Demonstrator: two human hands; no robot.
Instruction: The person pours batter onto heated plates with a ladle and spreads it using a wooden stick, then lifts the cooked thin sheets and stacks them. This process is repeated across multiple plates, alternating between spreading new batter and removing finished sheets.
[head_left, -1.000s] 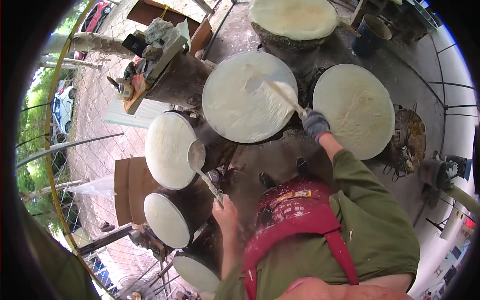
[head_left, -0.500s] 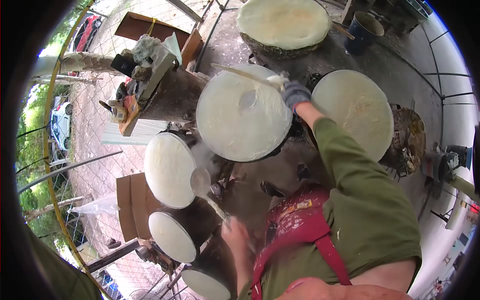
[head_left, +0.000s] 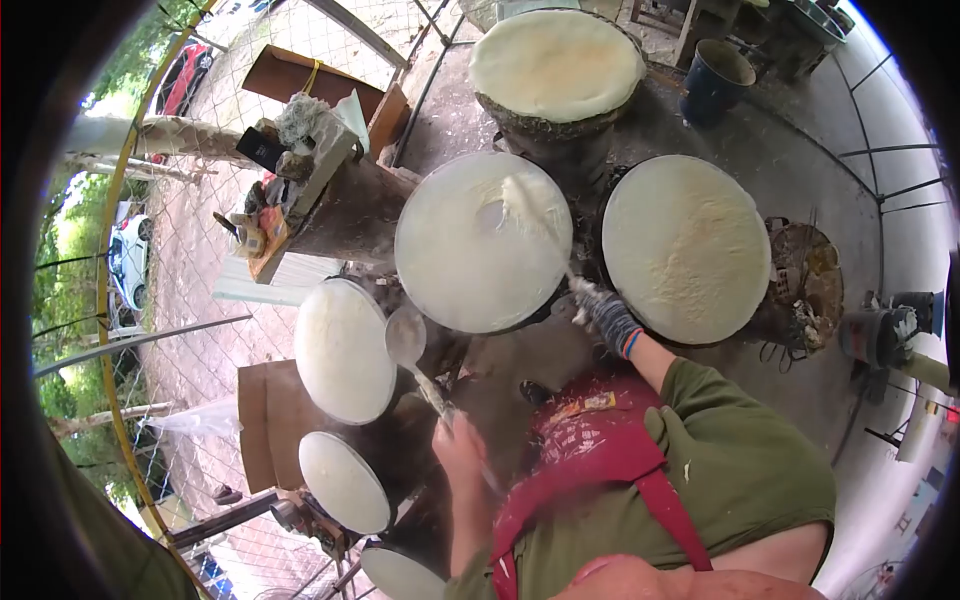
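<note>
- Since half a second ago our gloved right hand (head_left: 608, 318) has drawn back to the 5 o'clock rim of the middle round (head_left: 484, 242), fingers clenched on the thin stick (head_left: 540, 232) lying across it.
- Our left hand (head_left: 457, 442) grasps the ladle (head_left: 406, 338), its bowl at 3 o'clock of the smaller round (head_left: 344, 350).
- We judge batter already spread on every round; lifting the sheets remains.

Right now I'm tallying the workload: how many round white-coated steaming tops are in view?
6: far top, centre, right, left, lower left, bottom edge, partly cut off. More may lie outside view.
</note>
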